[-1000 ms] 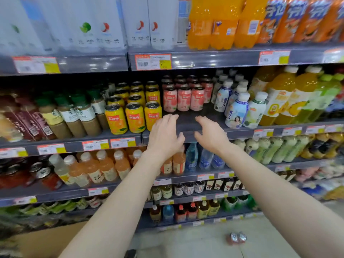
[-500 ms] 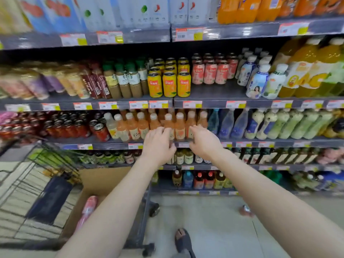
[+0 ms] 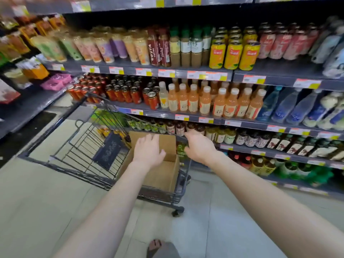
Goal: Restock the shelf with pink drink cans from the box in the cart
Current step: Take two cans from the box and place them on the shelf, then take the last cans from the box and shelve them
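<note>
A brown cardboard box (image 3: 167, 174) stands in the right end of a dark wire cart (image 3: 81, 151). My left hand (image 3: 149, 150) hovers over the box's open top with fingers spread, holding nothing. My right hand (image 3: 200, 146) is just right of it, above the cart's rim, fingers also spread and empty. Pink drink cans (image 3: 286, 43) stand in rows on the shelf (image 3: 279, 71) at upper right, next to yellow cans (image 3: 233, 53). My arm hides most of the box's inside; no cans show in it.
Shelves of bottles and cans run along the right and back. Red cans (image 3: 119, 92) and orange bottles (image 3: 219, 103) fill the shelf above the cart. A second shelf unit (image 3: 28, 108) stands at left. My sandalled foot (image 3: 158, 246) is on the tiled floor.
Both hands have dropped from the pink-can shelf down to the box in the cart. My view has swung down and left, bringing the cart and box into sight.
</note>
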The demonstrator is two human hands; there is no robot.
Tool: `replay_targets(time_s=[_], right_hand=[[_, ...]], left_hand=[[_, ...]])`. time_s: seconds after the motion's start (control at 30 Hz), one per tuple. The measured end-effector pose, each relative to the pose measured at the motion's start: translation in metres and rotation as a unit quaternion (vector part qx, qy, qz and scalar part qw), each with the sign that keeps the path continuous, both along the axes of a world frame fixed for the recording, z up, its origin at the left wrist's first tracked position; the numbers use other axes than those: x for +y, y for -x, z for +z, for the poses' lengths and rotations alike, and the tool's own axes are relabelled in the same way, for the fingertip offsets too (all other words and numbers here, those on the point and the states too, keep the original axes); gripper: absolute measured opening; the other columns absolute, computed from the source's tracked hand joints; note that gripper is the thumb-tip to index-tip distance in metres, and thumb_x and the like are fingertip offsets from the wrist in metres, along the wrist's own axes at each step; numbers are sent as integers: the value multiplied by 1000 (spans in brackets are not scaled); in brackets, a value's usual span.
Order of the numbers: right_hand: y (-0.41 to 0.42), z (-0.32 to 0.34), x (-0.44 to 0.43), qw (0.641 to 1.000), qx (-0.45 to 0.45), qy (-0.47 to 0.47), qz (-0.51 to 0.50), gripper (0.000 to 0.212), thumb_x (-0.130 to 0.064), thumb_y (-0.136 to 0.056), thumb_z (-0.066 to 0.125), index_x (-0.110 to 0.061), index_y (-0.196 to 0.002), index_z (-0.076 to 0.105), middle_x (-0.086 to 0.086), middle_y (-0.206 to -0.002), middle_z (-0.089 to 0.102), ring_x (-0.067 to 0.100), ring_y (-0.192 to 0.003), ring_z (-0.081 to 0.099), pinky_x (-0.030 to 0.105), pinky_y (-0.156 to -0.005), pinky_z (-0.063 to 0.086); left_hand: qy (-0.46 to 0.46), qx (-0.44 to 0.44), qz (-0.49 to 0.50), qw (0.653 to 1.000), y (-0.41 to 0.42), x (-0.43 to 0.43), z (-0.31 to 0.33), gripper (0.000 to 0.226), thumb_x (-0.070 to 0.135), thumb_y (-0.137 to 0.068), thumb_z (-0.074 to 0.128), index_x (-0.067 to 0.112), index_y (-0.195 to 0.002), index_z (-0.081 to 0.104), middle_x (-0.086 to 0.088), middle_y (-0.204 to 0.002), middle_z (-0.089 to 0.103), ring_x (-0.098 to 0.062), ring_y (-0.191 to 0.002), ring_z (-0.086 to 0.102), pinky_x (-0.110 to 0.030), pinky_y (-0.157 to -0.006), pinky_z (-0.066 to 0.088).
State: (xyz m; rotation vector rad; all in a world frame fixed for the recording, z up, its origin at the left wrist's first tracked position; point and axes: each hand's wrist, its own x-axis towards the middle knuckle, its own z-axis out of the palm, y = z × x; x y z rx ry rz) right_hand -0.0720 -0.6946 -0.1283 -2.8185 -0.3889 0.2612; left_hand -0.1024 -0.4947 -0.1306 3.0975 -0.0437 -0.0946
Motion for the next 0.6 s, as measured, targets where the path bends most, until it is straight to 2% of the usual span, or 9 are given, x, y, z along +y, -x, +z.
replay_targets(time_s=[0.07, 0.13, 0.37, 0.6], right_hand=[[-3, -8, 30, 1000, 18, 6, 13, 47, -27, -90, 60, -18, -136, 53, 10, -133, 59, 34, -114, 61, 45, -84, 57], [-8, -17, 61, 999, 34, 15, 23, 49, -28, -92, 59, -17, -139, 52, 10, -138, 57, 32, -118, 60, 42, -85, 56], [-34, -54, 184, 994, 101, 43, 26, 57, -27, -98, 58, -10, -151, 43, 14, -152, 47, 32, -136, 50, 45, -106, 49], [-51, -100, 271, 985, 166, 26, -39, 61, -20, -93, 59, -12, -152, 43, 11, -155, 45, 27, -142, 45, 41, -114, 42]], left_hand=[[7, 7, 14, 1000, 1, 30, -10, 61, 48, -96, 54, 14, -146, 45, -13, -139, 55, -33, -126, 54, -44, -111, 41], [17, 19, 26, 999, 0, 62, -19, 61, 47, -96, 53, 14, -147, 44, -12, -140, 55, -32, -128, 54, -44, -112, 40], [7, 54, 37, 998, -21, 188, -52, 56, 49, -99, 49, 14, -143, 47, -13, -135, 57, -34, -124, 56, -42, -105, 41], [28, 108, 26, 993, -49, 267, -92, 52, 48, -97, 51, 16, -138, 50, -12, -133, 57, -34, -122, 57, -42, -103, 42]])
